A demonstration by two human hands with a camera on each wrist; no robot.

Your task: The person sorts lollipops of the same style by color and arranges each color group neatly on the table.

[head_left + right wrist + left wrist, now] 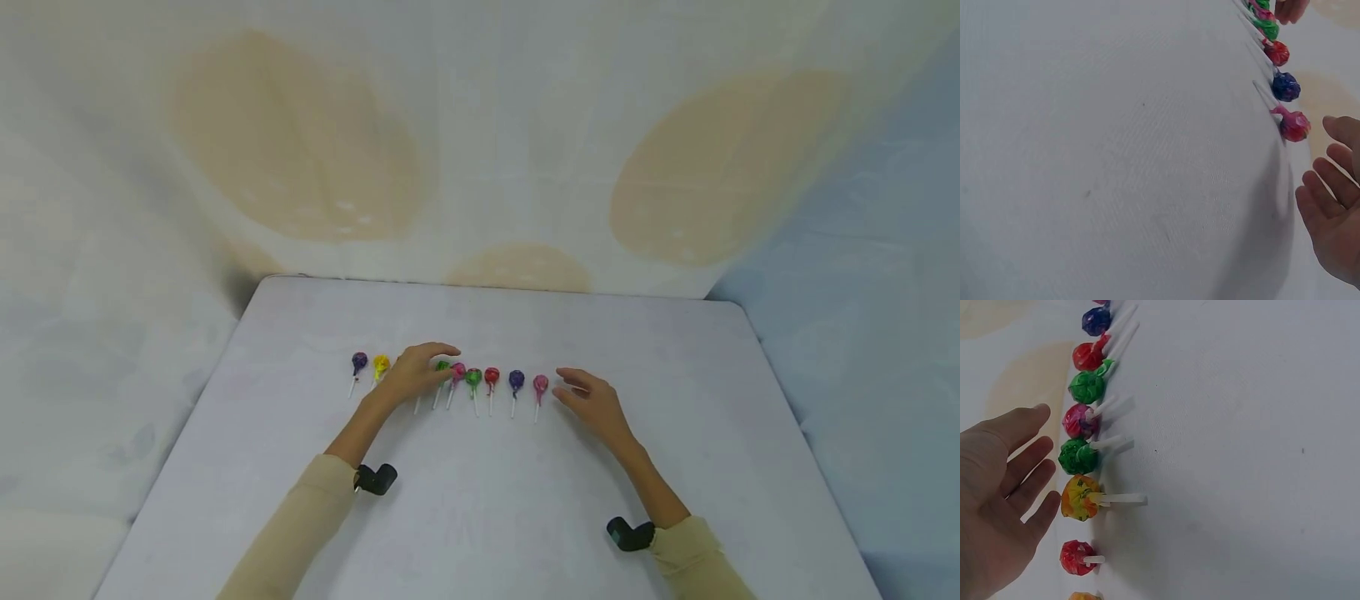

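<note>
A row of wrapped lollipops lies on the white table, sticks pointing toward me. My left hand hovers open over the row's left-middle part, hiding some of them; a purple lollipop and a yellow lollipop lie to its left. In the left wrist view the left hand is spread beside a green lollipop and an orange-yellow lollipop, touching neither. My right hand is open just right of the pink end lollipop. The right wrist view shows that hand apart from the pink lollipop.
A cream cloth backdrop with tan patches hangs behind the table's far edge. Bare tabletop stretches between the row and the near edge. A black wrist camera sits on the left arm, with a second wrist camera on the right arm.
</note>
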